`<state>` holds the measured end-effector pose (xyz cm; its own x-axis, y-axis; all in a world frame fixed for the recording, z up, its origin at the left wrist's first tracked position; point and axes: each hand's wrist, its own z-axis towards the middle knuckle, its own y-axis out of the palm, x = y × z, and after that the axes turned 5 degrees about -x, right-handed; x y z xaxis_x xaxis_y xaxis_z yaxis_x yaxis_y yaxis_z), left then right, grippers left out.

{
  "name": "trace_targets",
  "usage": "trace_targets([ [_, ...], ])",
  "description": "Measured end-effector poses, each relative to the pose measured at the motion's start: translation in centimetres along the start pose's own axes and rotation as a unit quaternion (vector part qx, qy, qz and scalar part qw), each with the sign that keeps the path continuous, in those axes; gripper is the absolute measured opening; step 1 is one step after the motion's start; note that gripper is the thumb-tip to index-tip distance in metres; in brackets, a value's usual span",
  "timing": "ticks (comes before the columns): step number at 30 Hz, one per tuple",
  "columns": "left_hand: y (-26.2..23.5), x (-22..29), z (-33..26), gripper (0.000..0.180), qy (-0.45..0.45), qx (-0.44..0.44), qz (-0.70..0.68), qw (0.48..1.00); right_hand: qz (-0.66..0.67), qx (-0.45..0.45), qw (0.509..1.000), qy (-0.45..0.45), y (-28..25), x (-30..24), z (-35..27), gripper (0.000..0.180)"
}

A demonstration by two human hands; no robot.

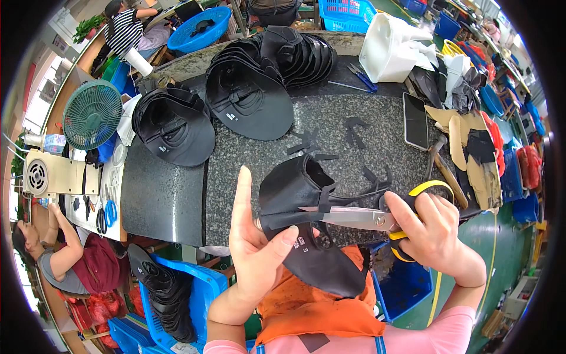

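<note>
In front of me, over the stone work slab, is a black leather shoe upper (287,187) with thin straps trailing to the right. My left hand (254,239) grips its near side between thumb and fingers, the index finger stretched upward. My right hand (433,227) is closed around the yellow and black handles of a pair of scissors (356,218). The steel blades are slightly apart and lie across the upper, beside a narrow strap. Small black strap scraps (306,143) are scattered on the slab beyond the upper.
Stacked black uppers (250,109) stand at the slab's back and left. On the right are a phone (416,121), a hammer (451,177) and cardboard pieces (457,141). A white container (383,53) stands behind. Blue crates (209,283) flank my lap. Other people sit at the left.
</note>
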<state>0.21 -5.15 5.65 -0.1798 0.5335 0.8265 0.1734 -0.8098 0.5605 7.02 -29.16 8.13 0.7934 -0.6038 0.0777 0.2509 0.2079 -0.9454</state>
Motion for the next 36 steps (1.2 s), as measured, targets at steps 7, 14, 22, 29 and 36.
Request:
trace_targets([
  [7,-0.4,-0.5,-1.2,0.074,-0.061,-0.031,0.025,0.997,-0.02,0.034,0.999,-0.008,0.6,0.2,0.7,0.056],
  [14,-0.2,-1.3,-1.4,0.079,0.02,-0.043,0.091,0.995,-0.042,0.046,0.998,-0.012,0.1,-0.1,1.0,0.047],
  [22,-0.4,-1.4,-1.5,0.094,0.02,-0.114,0.201,0.973,-0.077,0.044,0.995,-0.033,-0.5,-0.5,1.7,0.043],
  [29,0.2,-0.6,-0.5,0.098,-0.005,-0.01,0.131,0.991,0.241,0.049,0.965,0.094,1.2,2.1,2.1,0.048],
  [36,-4.0,0.3,0.9,0.09,-0.14,-0.226,-0.008,0.964,0.713,-0.141,0.676,0.122,7.7,4.9,5.9,0.059],
])
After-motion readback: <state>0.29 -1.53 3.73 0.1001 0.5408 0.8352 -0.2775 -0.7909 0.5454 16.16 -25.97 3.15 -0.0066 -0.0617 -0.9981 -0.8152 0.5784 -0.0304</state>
